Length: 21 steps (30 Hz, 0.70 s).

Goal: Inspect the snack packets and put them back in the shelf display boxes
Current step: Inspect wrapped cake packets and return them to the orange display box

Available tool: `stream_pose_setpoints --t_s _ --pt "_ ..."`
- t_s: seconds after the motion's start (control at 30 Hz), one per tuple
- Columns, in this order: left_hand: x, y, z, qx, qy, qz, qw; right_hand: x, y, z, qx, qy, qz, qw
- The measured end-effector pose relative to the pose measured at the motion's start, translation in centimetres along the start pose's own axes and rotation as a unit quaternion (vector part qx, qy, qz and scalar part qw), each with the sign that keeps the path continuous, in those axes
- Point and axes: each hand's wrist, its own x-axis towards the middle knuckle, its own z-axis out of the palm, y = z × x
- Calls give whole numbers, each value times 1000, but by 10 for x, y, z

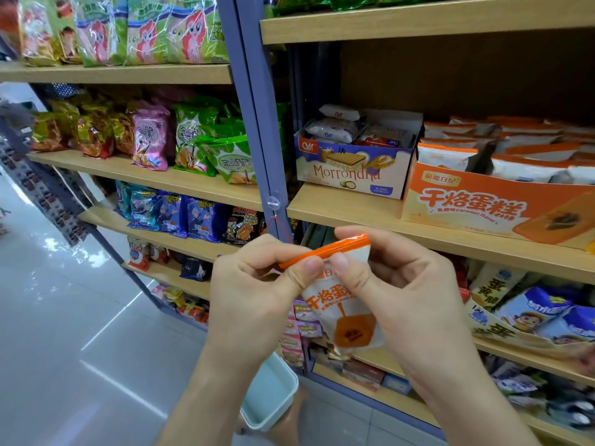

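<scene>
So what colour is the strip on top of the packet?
Orange, on a white packet; head view.

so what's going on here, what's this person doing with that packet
A person stands at a shop shelf holding one white and orange snack packet up in front of them. The left hand and right hand both pinch it near its orange top seal, as if checking it. The orange display box with matching print sits on the shelf just above, holding more packets of the same kind. This one is not yet back in the box.
</scene>
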Motion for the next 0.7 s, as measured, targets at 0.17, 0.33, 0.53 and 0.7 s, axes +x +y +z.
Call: stream_pose_setpoints --t_s 0.17,0.33,0.53,0.7 --pt "-8 -7 5 -27 48 2 998 4 1 -3 -9 -18 30 999" --pt "-9 -9 4 -56 45 -9 997 7 5 -2 17 -6 30 999" --pt "-1 -6 -2 11 -19 21 1000 9 12 1 -2 -20 -1 1000" --pt "0 -7 -1 -28 46 3 999 11 13 -1 -50 -80 -18 995"
